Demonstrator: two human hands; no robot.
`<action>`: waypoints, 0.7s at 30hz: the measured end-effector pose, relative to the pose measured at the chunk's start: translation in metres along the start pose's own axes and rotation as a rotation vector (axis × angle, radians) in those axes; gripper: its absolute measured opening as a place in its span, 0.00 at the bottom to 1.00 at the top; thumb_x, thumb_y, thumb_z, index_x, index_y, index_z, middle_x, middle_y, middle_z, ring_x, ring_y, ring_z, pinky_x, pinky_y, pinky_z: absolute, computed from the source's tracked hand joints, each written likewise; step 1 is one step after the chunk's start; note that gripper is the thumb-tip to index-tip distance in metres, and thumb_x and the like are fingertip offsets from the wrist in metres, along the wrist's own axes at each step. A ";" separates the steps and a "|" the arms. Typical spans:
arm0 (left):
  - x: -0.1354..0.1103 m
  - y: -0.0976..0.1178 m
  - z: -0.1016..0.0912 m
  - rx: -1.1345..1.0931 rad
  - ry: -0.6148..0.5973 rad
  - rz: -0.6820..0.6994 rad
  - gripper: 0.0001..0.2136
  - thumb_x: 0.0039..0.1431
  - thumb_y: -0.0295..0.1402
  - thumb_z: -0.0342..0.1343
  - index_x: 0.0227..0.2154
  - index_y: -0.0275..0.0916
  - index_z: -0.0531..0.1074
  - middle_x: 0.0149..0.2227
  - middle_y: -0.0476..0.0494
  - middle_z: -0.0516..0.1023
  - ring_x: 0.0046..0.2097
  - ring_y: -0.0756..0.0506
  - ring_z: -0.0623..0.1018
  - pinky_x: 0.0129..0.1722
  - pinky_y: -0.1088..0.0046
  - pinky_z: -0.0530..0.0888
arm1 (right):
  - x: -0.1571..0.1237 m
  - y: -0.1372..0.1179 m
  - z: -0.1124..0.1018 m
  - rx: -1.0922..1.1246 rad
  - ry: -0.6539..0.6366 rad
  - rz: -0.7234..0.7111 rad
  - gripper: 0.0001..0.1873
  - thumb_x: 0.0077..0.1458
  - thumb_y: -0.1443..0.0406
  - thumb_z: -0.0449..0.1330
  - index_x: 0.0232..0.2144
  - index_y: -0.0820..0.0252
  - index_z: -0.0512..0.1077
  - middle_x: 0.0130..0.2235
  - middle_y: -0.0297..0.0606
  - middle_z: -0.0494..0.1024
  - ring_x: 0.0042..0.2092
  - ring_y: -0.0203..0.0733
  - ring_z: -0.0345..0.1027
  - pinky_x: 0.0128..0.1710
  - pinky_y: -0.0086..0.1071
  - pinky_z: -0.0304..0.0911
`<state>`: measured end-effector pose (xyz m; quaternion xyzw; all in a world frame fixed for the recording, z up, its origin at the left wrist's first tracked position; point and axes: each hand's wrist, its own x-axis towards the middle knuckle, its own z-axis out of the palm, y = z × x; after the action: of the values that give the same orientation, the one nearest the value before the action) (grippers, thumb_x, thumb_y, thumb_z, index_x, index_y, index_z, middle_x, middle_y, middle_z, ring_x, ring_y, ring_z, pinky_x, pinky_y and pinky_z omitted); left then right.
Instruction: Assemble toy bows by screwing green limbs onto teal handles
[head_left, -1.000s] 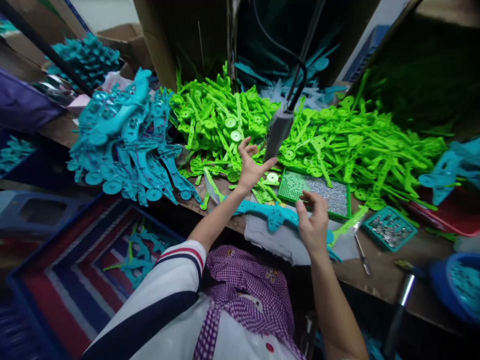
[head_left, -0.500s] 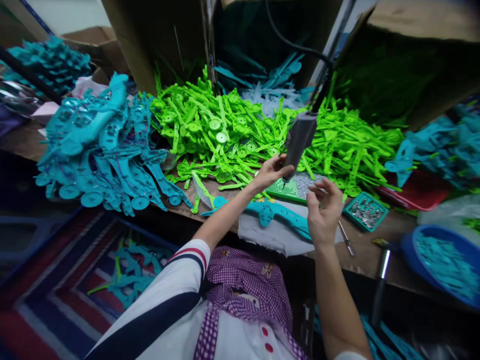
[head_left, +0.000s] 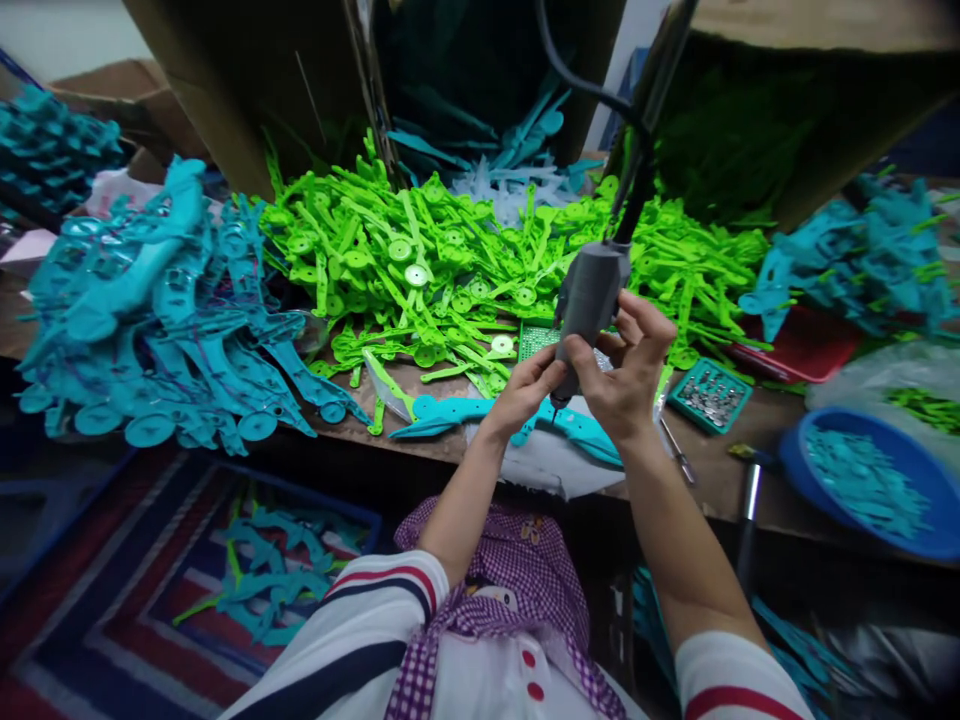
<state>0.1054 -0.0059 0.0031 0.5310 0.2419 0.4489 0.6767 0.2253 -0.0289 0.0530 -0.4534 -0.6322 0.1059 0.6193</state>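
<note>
- Brown worktop (head_left: 712, 482), cardboard boxes (head_left: 202, 95) behind from ten to two o'clock, the clock centred on the hands.
- Turquoise pile (head_left: 150, 320) at nine; bright green pile (head_left: 450, 250) spreading from ten to two.
- Long turquoise part (head_left: 450, 412) lying on the worktop's near edge, from eight to five, partly hidden by the hands.
- Left hand (head_left: 525, 395): fingertips against the driver's lower left side; whether they grip, I cannot tell.
- Grey driver (head_left: 589, 295) between the hands, bit pointing to six above the part; contact unclear.
- Right hand (head_left: 624, 375): fingers and thumb closed round the driver.
- Box of metal pieces (head_left: 709, 396) at three; blue bowl (head_left: 799, 460) at four.
</note>
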 end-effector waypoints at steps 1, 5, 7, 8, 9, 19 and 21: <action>0.002 0.003 0.003 0.007 -0.015 -0.008 0.35 0.54 0.62 0.58 0.56 0.41 0.72 0.49 0.40 0.78 0.53 0.40 0.75 0.53 0.64 0.73 | 0.003 -0.001 -0.004 0.028 0.008 0.018 0.32 0.55 0.56 0.64 0.58 0.43 0.56 0.57 0.40 0.68 0.53 0.45 0.72 0.45 0.42 0.75; 0.012 0.011 0.018 0.007 -0.171 -0.008 0.34 0.56 0.60 0.57 0.55 0.39 0.73 0.49 0.40 0.78 0.53 0.40 0.76 0.53 0.64 0.73 | 0.016 -0.001 -0.022 0.060 -0.006 0.150 0.33 0.52 0.52 0.66 0.57 0.46 0.59 0.46 0.37 0.74 0.44 0.44 0.75 0.41 0.41 0.74; 0.016 0.012 0.024 0.027 -0.241 0.004 0.32 0.59 0.58 0.55 0.56 0.38 0.73 0.48 0.39 0.78 0.52 0.41 0.76 0.52 0.65 0.74 | 0.020 0.001 -0.031 0.039 -0.061 0.231 0.28 0.50 0.51 0.67 0.51 0.51 0.67 0.40 0.36 0.76 0.41 0.45 0.75 0.41 0.41 0.74; 0.017 0.011 0.025 0.055 -0.274 0.011 0.30 0.61 0.57 0.54 0.56 0.39 0.73 0.48 0.39 0.78 0.52 0.42 0.76 0.52 0.65 0.74 | 0.021 0.003 -0.035 0.031 -0.090 0.270 0.25 0.49 0.51 0.67 0.47 0.53 0.70 0.37 0.35 0.76 0.40 0.45 0.75 0.41 0.41 0.73; 0.018 0.009 0.024 0.102 -0.309 0.023 0.29 0.62 0.55 0.53 0.56 0.39 0.72 0.49 0.39 0.78 0.51 0.42 0.76 0.51 0.65 0.74 | 0.020 0.007 -0.039 0.027 -0.108 0.303 0.24 0.48 0.52 0.68 0.44 0.55 0.72 0.35 0.35 0.76 0.39 0.45 0.75 0.41 0.41 0.73; 0.014 -0.049 -0.023 1.272 -0.680 -0.089 0.28 0.54 0.36 0.66 0.59 0.40 0.70 0.55 0.33 0.73 0.54 0.35 0.73 0.53 0.60 0.69 | 0.016 0.065 -0.051 0.189 0.052 0.514 0.28 0.45 0.50 0.67 0.45 0.59 0.73 0.26 0.31 0.73 0.27 0.40 0.72 0.27 0.36 0.71; 0.015 -0.053 -0.025 1.306 -0.714 -0.101 0.25 0.57 0.36 0.63 0.58 0.39 0.70 0.54 0.33 0.74 0.52 0.36 0.74 0.50 0.61 0.69 | 0.022 0.077 -0.040 0.168 0.109 0.485 0.27 0.45 0.49 0.67 0.43 0.58 0.73 0.24 0.30 0.73 0.25 0.39 0.71 0.26 0.36 0.70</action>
<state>0.1114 0.0176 -0.0525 0.9269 0.2488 -0.0177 0.2806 0.2981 0.0129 0.0231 -0.5438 -0.4597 0.2789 0.6444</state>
